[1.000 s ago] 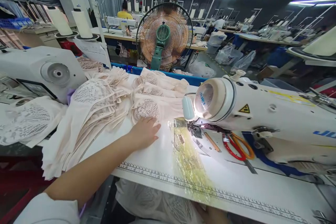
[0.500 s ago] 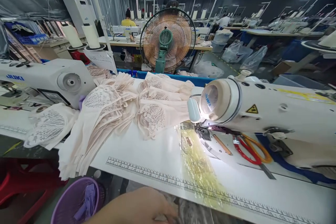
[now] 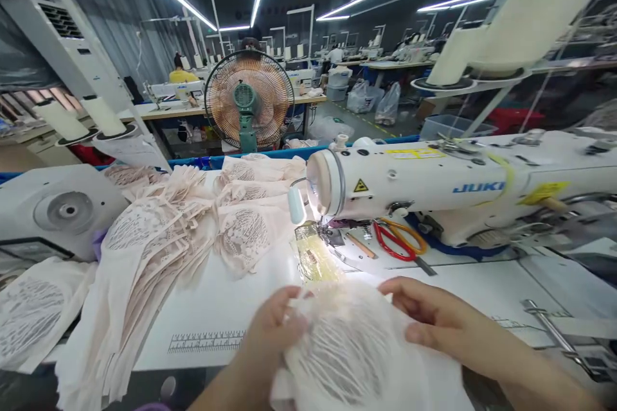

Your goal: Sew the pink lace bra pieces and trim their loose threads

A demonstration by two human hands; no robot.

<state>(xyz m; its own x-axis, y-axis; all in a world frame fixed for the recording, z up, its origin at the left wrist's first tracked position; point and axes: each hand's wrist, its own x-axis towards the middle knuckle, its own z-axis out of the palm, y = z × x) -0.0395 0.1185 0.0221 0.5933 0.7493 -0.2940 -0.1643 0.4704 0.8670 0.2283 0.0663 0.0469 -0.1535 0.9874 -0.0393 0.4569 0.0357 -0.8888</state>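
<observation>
My left hand [image 3: 274, 327] pinches the left edge of a pale lace cup piece [image 3: 351, 353], and my right hand [image 3: 429, 321] grips its upper right edge. The piece is stretched between them, over the table's front edge. Just beyond it, yellowish clear film [image 3: 315, 257] runs to the needle area of a JUKI sewing machine [image 3: 385, 173]. Left of the film lie similar lace cups [image 3: 245, 234], and farther left is a fanned pile of them [image 3: 139, 231].
Red-handled scissors [image 3: 395, 244] and orange-handled ones lie by the machine bed. A second machine [image 3: 67, 205] stands at the left. Behind the table are a fan [image 3: 247, 96] and thread cones [image 3: 453, 54]. A printed ruler [image 3: 207, 340] marks the front edge.
The view has swung right. Both hands are now up in front of the machine with a lace piece between them; before, only one forearm and part of a hand showed at the bottom edge.
</observation>
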